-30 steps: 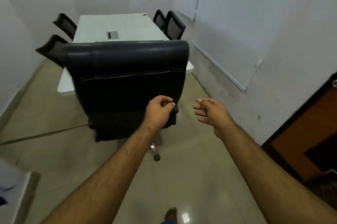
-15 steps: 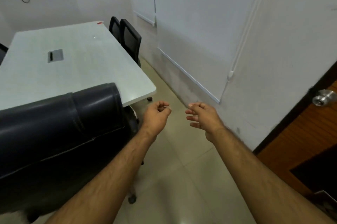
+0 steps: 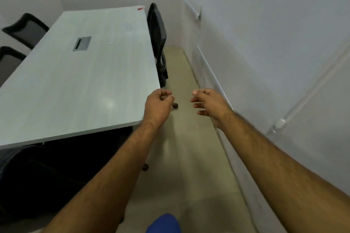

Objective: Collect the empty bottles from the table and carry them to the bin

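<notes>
No bottle and no bin shows in this view. The long pale grey table (image 3: 75,85) stretches away on my left, its top bare except for a small red item (image 3: 140,8) at the far right corner and a metal cable hatch (image 3: 82,43). My left hand (image 3: 158,105) hovers over the table's near right corner, fingers curled into a loose fist with nothing in it. My right hand (image 3: 210,105) is level with it over the floor, fingers loosely bent and apart, holding nothing.
A black mesh chair (image 3: 158,43) is tucked in at the table's right side, narrowing the aisle along the white wall (image 3: 265,43). Two black chairs (image 3: 26,28) stand on the far left. A black leather chair (image 3: 47,176) sits at the near end.
The view has swung and moved forward past the leather chair into the aisle beside the table. The door on the right has left the view. Both hands keep the same empty pose.
</notes>
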